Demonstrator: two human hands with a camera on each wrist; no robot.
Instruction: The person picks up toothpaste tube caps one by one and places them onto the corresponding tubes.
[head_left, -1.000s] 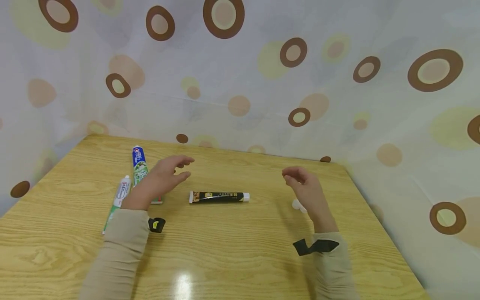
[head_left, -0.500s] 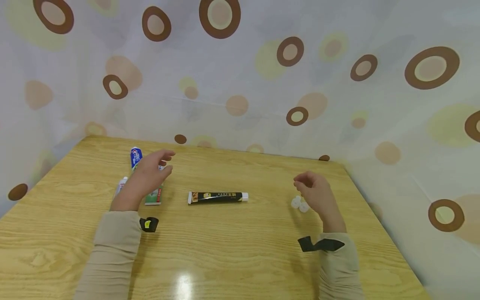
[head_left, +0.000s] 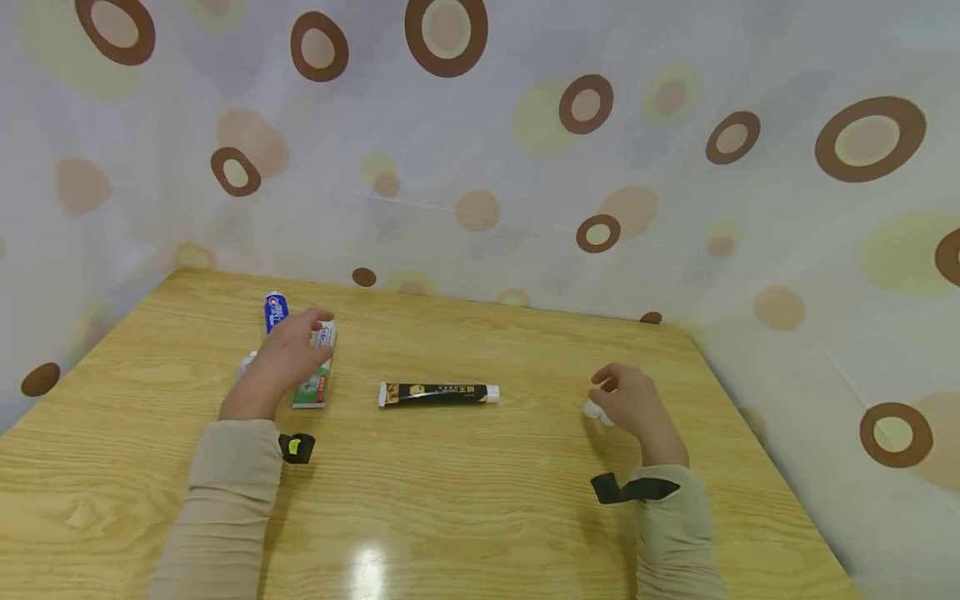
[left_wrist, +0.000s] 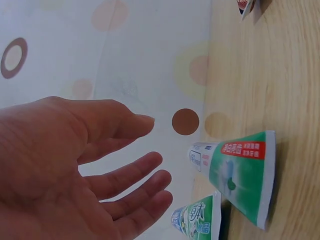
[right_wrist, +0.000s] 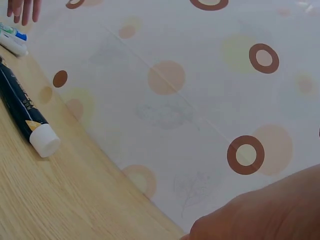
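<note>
My left hand (head_left: 288,358) is over several toothpaste tubes at the left, fingers relaxed and holding nothing visible. Partly under it lie a blue-topped tube (head_left: 276,310) and a green-and-white tube with a red label (head_left: 313,385); another tube (head_left: 247,362) is mostly hidden by the wrist. In the left wrist view, the red-labelled tube (left_wrist: 240,175) stands out beyond the fingers. At the right, my right hand (head_left: 633,408) hovers by small white caps (head_left: 597,412), loosely bent, partly hiding them; no held thing shows. A black toothpaste tube (head_left: 438,394), white-capped, lies between the hands.
All of this lies on a wood-grain table (head_left: 450,500). Behind it and to the right hangs a pale sheet (head_left: 480,150) with brown ring patterns. Black straps (head_left: 633,489) sit on both sleeved wrists.
My left hand has shifted left over the tubes, uncovering more of the red-labelled one. My right hand has moved right and then down toward the white caps. The black tube stays put.
</note>
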